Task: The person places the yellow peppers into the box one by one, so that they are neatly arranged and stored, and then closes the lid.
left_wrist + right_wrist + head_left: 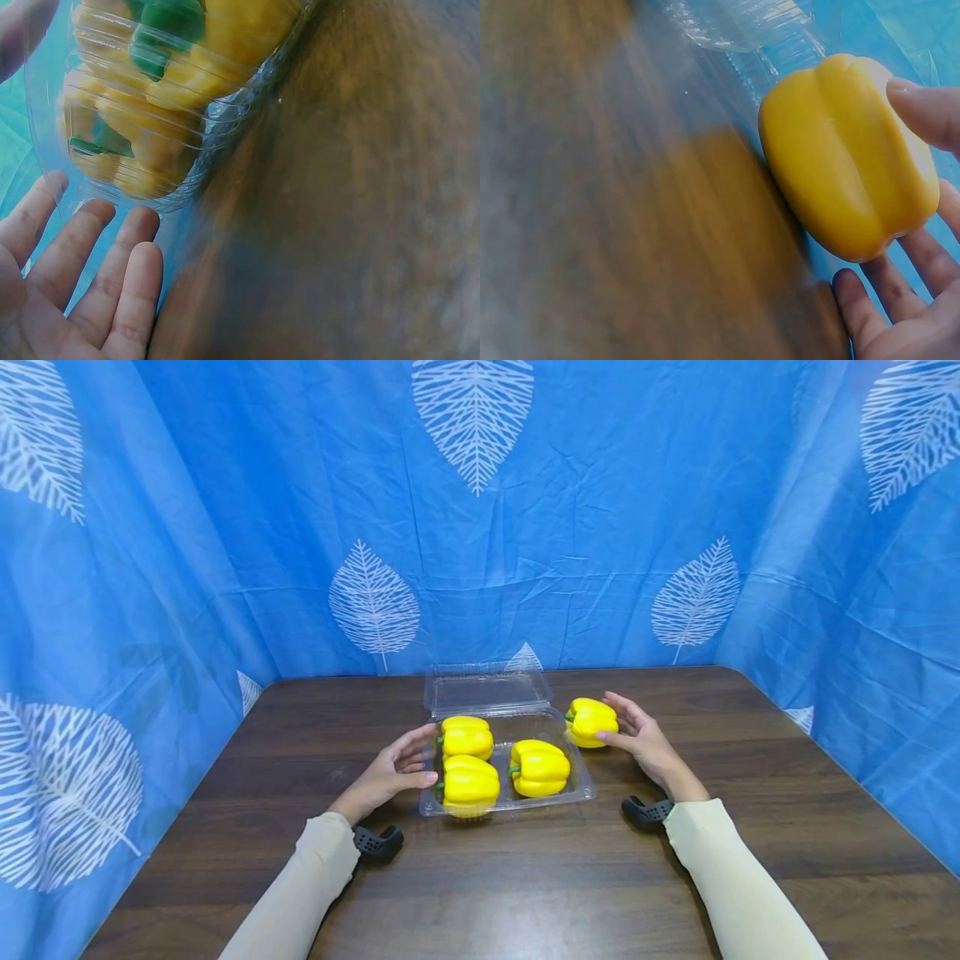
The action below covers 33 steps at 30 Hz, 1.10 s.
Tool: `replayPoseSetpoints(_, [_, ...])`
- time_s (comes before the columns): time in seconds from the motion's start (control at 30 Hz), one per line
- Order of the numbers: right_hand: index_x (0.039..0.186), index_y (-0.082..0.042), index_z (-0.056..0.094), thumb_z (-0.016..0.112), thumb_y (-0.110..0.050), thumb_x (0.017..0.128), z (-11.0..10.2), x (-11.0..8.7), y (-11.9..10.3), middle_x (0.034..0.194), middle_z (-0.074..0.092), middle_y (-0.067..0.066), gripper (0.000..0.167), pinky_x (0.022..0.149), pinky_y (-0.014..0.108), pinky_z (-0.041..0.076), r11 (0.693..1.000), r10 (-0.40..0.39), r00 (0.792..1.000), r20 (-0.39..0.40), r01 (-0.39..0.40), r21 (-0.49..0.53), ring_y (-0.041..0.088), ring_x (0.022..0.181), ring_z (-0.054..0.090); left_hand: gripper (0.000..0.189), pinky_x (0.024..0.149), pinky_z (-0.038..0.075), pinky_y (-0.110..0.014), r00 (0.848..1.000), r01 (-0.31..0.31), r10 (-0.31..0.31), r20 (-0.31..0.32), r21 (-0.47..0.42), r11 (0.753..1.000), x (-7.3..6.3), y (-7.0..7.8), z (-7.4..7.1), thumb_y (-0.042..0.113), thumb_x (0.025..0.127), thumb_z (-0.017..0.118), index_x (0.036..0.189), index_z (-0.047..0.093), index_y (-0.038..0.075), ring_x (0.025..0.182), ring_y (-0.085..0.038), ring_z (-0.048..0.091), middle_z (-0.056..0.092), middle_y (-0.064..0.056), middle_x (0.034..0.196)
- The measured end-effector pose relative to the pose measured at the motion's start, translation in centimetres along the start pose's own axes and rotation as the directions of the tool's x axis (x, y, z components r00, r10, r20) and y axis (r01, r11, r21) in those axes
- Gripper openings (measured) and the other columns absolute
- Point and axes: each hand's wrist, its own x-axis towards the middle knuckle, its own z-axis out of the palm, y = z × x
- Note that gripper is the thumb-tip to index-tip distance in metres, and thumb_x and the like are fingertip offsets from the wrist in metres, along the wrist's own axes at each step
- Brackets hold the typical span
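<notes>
A clear plastic clamshell box (504, 803) sits on the table with its lid (487, 691) folded back. Inside lie three yellow bell peppers: a back-left pepper (467, 737), a front-left pepper (471, 783) and a right pepper (540, 768). My left hand (396, 768) is at the box's left side, fingers extended, with thumb and fingertips right at the rim. Just beyond the right rim, my right hand (645, 745) holds another yellow bell pepper (592, 723) between thumb and fingers. In the right wrist view, the thumb overlaps this pepper (847, 157) and the fingers reach around its far end.
The dark wooden table (480, 885) extends around the box. Behind it and along both sides hangs a blue curtain (480, 577) with white leaf prints. Black straps circle both wrists, among them the left wrist strap (378, 843).
</notes>
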Motion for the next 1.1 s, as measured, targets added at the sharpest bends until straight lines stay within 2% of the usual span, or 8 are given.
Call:
replayPoseSetpoints(0.17, [0.17,0.002,0.023,0.073,-0.002,0.1,0.2,0.4,0.17,0.176,0.024,0.026,0.086,0.131,0.06,0.02,1.0,-0.007,1.0,0.016,0.007,-0.02,0.046,0.161,0.025,0.085,0.126,0.036,-0.058,1.0,-0.001,0.001,0.002,0.004,1.0,0.02,0.03,-0.02,0.016,0.1,0.074,0.171,0.029,0.009,0.155,-0.043,0.039,0.032,-0.019,0.174])
replayPoseSetpoints(0.4, [0.17,-0.001,0.027,0.076,-0.007,0.101,0.34,0.51,0.29,0.175,0.026,0.027,0.085,0.129,0.059,0.026,0.997,0.011,1.0,0.015,-0.01,-0.072,0.047,0.158,0.032,0.085,0.126,0.036,-0.057,1.0,-0.008,0.008,0.009,0.007,1.0,0.17,-0.04,-0.09,0.016,0.1,0.074,0.171,0.028,0.007,0.156,-0.044,0.039,0.031,-0.021,0.174])
replayPoseSetpoints(0.73, [0.168,-0.001,0.033,0.079,-0.015,0.1,0.28,0.09,0.38,0.17,0.033,0.03,0.083,0.127,0.062,0.032,0.983,0.026,0.998,-0.061,-0.036,-0.18,0.051,0.153,0.037,0.086,0.128,0.033,-0.058,1.0,0.013,-0.013,-0.015,-0.002,1.0,0.1,-0.08,0.1,0.016,0.098,0.076,0.171,0.03,0.011,0.156,-0.041,0.039,0.033,-0.017,0.174])
replayPoseSetpoints(1.1, [0.167,0.0,0.034,0.078,-0.017,0.101,0.17,-0.08,0.43,0.169,0.034,0.03,0.082,0.127,0.061,0.033,0.981,0.016,0.994,-0.105,-0.036,-0.189,0.049,0.151,0.04,0.086,0.128,0.033,-0.059,0.999,0.023,-0.023,-0.027,0.005,1.0,0.17,-0.16,0.15,0.018,0.098,0.076,0.171,0.031,0.011,0.156,-0.042,0.039,0.034,-0.017,0.174])
